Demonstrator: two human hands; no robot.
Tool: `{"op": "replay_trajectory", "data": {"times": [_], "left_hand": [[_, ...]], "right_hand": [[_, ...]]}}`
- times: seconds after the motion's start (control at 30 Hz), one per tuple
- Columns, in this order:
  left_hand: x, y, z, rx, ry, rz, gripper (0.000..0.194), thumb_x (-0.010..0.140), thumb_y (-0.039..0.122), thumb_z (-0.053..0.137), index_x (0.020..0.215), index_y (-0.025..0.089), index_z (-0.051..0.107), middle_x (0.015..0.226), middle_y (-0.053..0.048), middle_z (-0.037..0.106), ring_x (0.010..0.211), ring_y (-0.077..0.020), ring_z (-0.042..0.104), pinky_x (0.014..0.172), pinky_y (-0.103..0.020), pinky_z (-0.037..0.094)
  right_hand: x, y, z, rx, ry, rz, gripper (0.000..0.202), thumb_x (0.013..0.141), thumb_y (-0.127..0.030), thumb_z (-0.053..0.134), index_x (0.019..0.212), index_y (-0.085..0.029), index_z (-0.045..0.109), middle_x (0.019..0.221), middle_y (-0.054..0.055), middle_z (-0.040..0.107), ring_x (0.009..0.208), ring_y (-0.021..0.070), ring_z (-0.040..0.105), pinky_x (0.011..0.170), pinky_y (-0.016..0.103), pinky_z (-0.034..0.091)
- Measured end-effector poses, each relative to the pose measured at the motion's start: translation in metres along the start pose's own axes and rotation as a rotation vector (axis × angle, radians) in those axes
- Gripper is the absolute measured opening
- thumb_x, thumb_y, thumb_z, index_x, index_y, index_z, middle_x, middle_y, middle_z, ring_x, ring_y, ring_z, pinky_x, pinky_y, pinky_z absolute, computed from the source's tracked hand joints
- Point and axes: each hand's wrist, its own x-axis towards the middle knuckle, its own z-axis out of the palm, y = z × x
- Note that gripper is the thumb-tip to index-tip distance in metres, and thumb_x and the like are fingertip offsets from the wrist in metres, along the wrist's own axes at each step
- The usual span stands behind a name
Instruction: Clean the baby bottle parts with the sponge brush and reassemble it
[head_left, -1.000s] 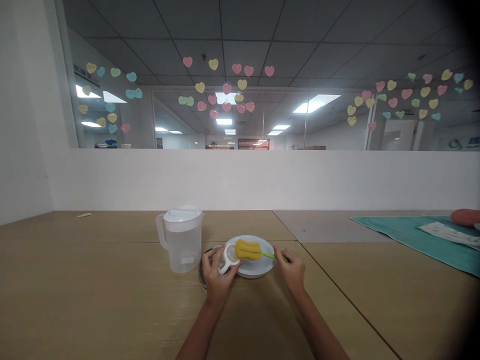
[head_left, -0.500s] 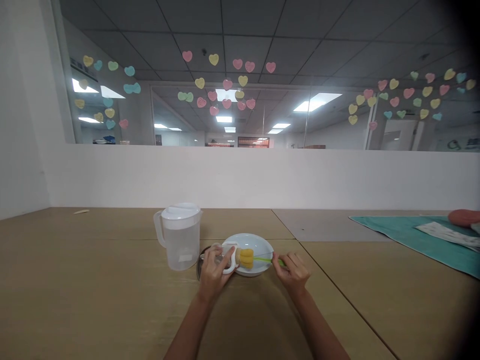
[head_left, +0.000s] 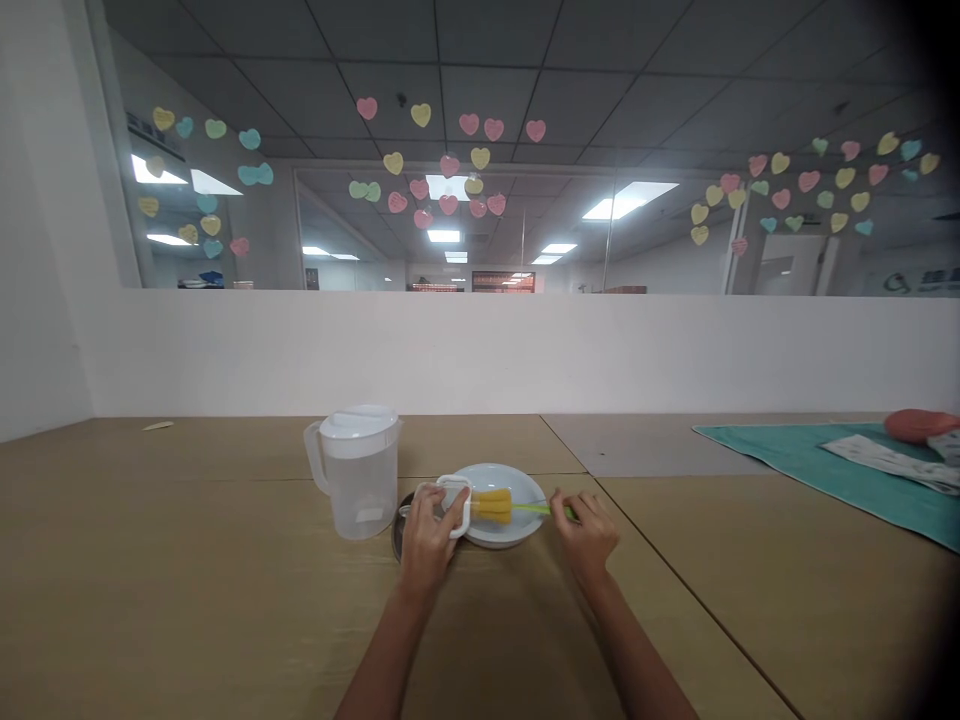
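Observation:
My left hand [head_left: 427, 535] is closed around a clear bottle with a white handle [head_left: 463, 510], tipped on its side over the left part of a white bowl [head_left: 501, 542]. Fingers hide most of the bottle's body. At the bottle's mouth is the yellow sponge head of a bottle brush [head_left: 493, 506]; I cannot tell how much of it sits inside. My right hand [head_left: 587, 530] grips the brush's green handle just right of the bowl. A dark round dish [head_left: 397, 545] lies partly hidden behind my left hand.
A clear lidded pitcher [head_left: 364, 490] stands left of my left hand. On the far right, a green cloth [head_left: 780, 447] carries a reddish object [head_left: 919, 426] and a white patterned cloth [head_left: 885, 462]. A white wall [head_left: 480, 350] rises behind the table.
The sponge head has shifted slightly right, away from the bottle, and more of its length shows. The bottle's white handle has moved slightly up and left. The view has shifted a little.

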Motion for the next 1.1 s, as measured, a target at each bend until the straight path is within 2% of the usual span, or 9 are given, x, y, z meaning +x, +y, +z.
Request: {"op": "replay_trajectory", "data": {"times": [0.1,0.2,0.27,0.33,0.5,0.6,0.7,0.9,1.1], "left_hand": [[-0.001,-0.003,0.001,0.035,0.056,-0.151,0.036,0.081,0.026,0.06,0.117,0.029,0.06,0.096,-0.009,0.054,0.096,-0.0235,0.055,0.086,-0.041,0.046],[0.002,-0.004,0.0,0.024,0.18,-0.417,0.044,0.075,0.045,0.065,0.113,0.023,0.063,0.093,-0.009,0.053,0.09,-0.0241,0.055,0.084,-0.043,0.046],[0.006,-0.002,-0.002,-0.098,0.265,-0.521,0.05,0.073,0.049,0.066,0.113,0.02,0.062,0.099,-0.01,0.053,0.092,-0.0231,0.056,0.085,-0.04,0.047],[0.008,0.002,-0.004,-0.241,0.305,-0.541,0.049,0.074,0.046,0.067,0.114,0.02,0.06,0.107,-0.01,0.055,0.097,-0.0222,0.057,0.086,-0.037,0.049],[0.003,0.024,-0.005,-0.393,0.229,-0.344,0.049,0.074,0.042,0.067,0.115,0.017,0.056,0.105,-0.01,0.064,0.094,-0.0217,0.062,0.08,-0.032,0.052],[-0.003,0.039,-0.003,-0.467,0.162,-0.149,0.058,0.071,0.048,0.068,0.116,0.014,0.054,0.099,-0.012,0.067,0.086,-0.0211,0.065,0.073,-0.03,0.054],[-0.008,0.052,-0.001,-0.562,0.086,-0.043,0.063,0.07,0.052,0.067,0.118,0.014,0.052,0.097,-0.012,0.068,0.081,-0.0201,0.066,0.07,-0.028,0.055],[-0.009,0.063,0.001,-0.603,-0.006,0.029,0.065,0.071,0.043,0.066,0.125,0.013,0.044,0.102,-0.013,0.067,0.088,-0.0209,0.067,0.075,-0.027,0.057],[-0.012,0.063,0.003,-0.552,-0.097,0.035,0.06,0.076,0.045,0.057,0.125,0.015,0.041,0.106,-0.012,0.067,0.093,-0.0202,0.067,0.076,-0.025,0.057]], "right_hand": [[0.002,0.008,0.001,0.014,-0.076,0.246,0.048,0.089,-0.045,0.04,0.052,-0.019,0.057,0.057,0.004,0.057,0.06,0.0139,0.048,0.058,0.025,0.03],[0.004,0.022,0.005,0.032,-0.189,0.639,0.054,0.089,-0.052,0.028,0.063,-0.019,0.062,0.071,0.009,0.064,0.064,0.0179,0.052,0.056,0.027,0.029],[0.002,0.033,0.009,0.049,-0.295,0.872,0.06,0.089,-0.054,0.021,0.07,-0.019,0.065,0.074,0.011,0.066,0.061,0.0199,0.053,0.054,0.028,0.029],[-0.001,0.04,0.015,0.055,-0.36,0.955,0.064,0.088,-0.055,0.016,0.075,-0.018,0.066,0.072,0.013,0.066,0.058,0.0212,0.054,0.054,0.029,0.03],[-0.014,0.045,0.029,0.072,-0.472,0.968,0.056,0.084,-0.055,0.029,0.094,-0.013,0.063,0.08,0.016,0.066,0.063,0.0252,0.059,0.057,0.032,0.036],[-0.021,0.045,0.035,0.101,-0.517,0.943,0.043,0.08,-0.046,0.041,0.1,-0.013,0.06,0.087,0.015,0.067,0.07,0.0253,0.062,0.06,0.031,0.038],[-0.025,0.05,0.038,0.115,-0.521,0.933,0.037,0.078,-0.037,0.041,0.103,-0.014,0.058,0.091,0.014,0.067,0.075,0.0243,0.063,0.059,0.029,0.039],[-0.028,0.058,0.043,0.094,-0.542,0.931,0.038,0.078,-0.031,0.034,0.101,-0.012,0.059,0.089,0.016,0.067,0.075,0.024,0.063,0.058,0.03,0.041],[-0.026,0.043,0.043,0.121,-0.766,0.747,0.037,0.069,-0.014,0.042,0.097,-0.014,0.065,0.093,0.01,0.069,0.084,0.0186,0.064,0.066,0.024,0.042]]}}
